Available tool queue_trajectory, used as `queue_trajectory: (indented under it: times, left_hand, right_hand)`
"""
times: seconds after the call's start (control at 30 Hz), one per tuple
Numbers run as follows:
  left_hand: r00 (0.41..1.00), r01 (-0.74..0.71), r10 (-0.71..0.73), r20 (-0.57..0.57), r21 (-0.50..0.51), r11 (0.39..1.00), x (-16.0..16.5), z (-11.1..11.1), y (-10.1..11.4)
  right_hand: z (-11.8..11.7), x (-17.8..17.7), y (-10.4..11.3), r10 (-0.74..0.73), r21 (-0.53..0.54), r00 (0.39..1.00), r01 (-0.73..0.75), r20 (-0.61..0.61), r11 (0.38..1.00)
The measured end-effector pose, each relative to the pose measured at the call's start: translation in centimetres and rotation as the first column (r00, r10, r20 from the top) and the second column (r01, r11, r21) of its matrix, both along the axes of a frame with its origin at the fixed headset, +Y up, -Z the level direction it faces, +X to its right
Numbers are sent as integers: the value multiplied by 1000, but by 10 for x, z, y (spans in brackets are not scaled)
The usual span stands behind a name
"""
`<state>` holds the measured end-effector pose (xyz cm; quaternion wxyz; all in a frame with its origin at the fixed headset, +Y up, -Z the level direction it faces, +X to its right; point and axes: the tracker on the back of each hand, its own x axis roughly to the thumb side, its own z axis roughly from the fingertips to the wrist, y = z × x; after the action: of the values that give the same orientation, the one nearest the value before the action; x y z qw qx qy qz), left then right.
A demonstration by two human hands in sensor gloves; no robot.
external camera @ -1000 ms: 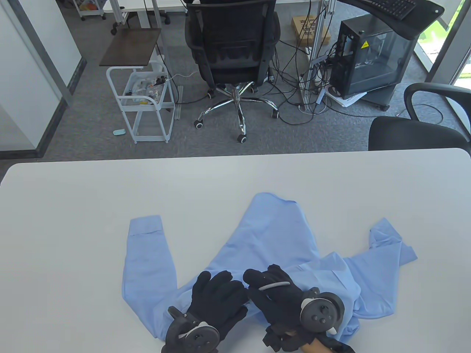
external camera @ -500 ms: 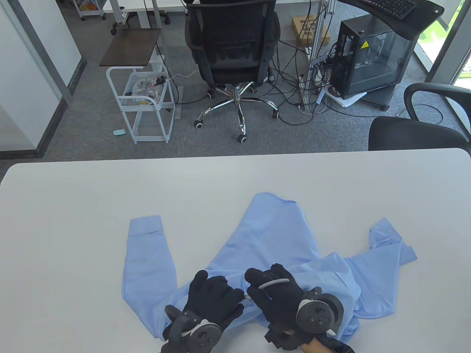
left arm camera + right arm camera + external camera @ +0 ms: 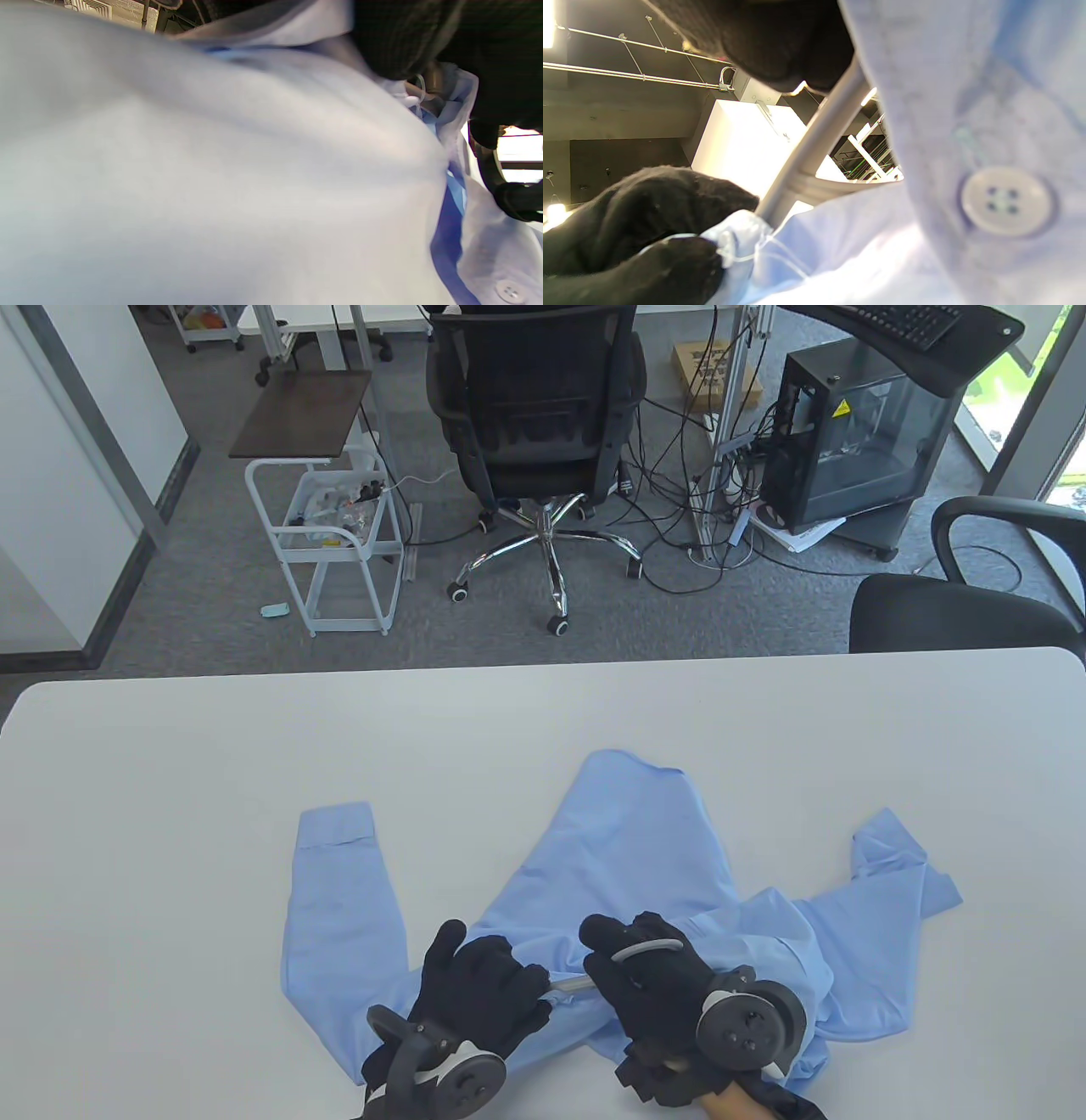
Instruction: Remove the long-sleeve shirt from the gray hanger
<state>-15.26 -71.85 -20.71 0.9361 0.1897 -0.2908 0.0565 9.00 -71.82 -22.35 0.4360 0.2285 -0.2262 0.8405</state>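
A light blue long-sleeve shirt (image 3: 645, 857) lies spread on the white table (image 3: 170, 780), collar end toward the front edge. My right hand (image 3: 653, 976) grips the gray hanger; its hook (image 3: 646, 948) curves over my fingers and a gray arm (image 3: 570, 983) sticks out to the left. My left hand (image 3: 484, 993) pinches the shirt's collar edge beside that arm. The right wrist view shows the gray hanger bar (image 3: 814, 140) coming out of the fabric, a button (image 3: 1006, 200), and my left fingers (image 3: 645, 254) pinching cloth. The left wrist view is filled with shirt fabric (image 3: 212, 169).
The shirt's left sleeve (image 3: 339, 899) runs along the table's left, the right sleeve (image 3: 899, 865) reaches right. Beyond the far table edge stand a black office chair (image 3: 534, 415), a white cart (image 3: 339, 534), a PC tower (image 3: 857, 432) and another chair (image 3: 959, 602).
My left hand has slid back toward the front edge pulling the collar, and my right hand has shifted right. The hanger's gray arm now shows between my hands.
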Motion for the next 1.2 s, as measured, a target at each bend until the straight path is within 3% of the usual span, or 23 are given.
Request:
queue_trajectory:
  times: [0.6,1.2]
  left_hand:
    - [997,65,-62,-46,45,997,-2,-1,2]
    - [994,97,-100,-53,-56,994,-3,-10,-4]
  right_hand:
    - [-6,24,5,-44,-11,996,45,77,999]
    - [-10,25,3,-50,-42,997,52,50,998]
